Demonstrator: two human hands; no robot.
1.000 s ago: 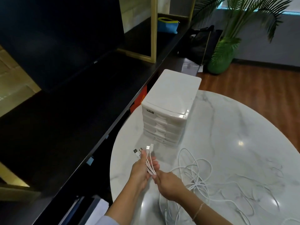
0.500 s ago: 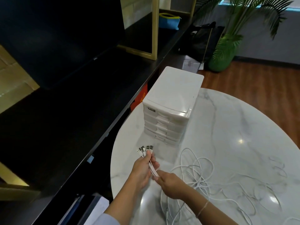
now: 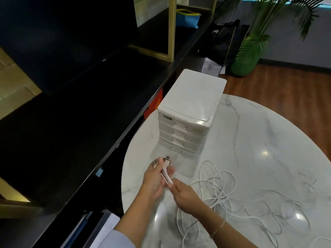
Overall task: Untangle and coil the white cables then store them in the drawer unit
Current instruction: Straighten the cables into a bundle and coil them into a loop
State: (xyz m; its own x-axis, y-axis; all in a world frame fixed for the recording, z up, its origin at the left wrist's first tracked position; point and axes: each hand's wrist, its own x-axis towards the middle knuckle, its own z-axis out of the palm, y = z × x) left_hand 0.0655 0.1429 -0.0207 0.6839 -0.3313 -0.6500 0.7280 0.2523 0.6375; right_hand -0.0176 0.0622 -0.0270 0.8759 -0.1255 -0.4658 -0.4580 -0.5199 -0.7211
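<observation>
Marble table (image 3: pixel 268 133), left hand (image 3: pixel 155 178) and right hand (image 3: pixel 186 197) both gripping white cables (image 3: pixel 165 173)

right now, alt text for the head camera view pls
Two hands hold a bunch of white cable ends above a round marble table: the left hand grips the plug ends, the right hand pinches the cables just below. Loose white cables sprawl to the right; a white drawer unit stands behind, drawers shut.

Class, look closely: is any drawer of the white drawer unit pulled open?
No. Every drawer front on the drawer unit sits flush and closed.
</observation>
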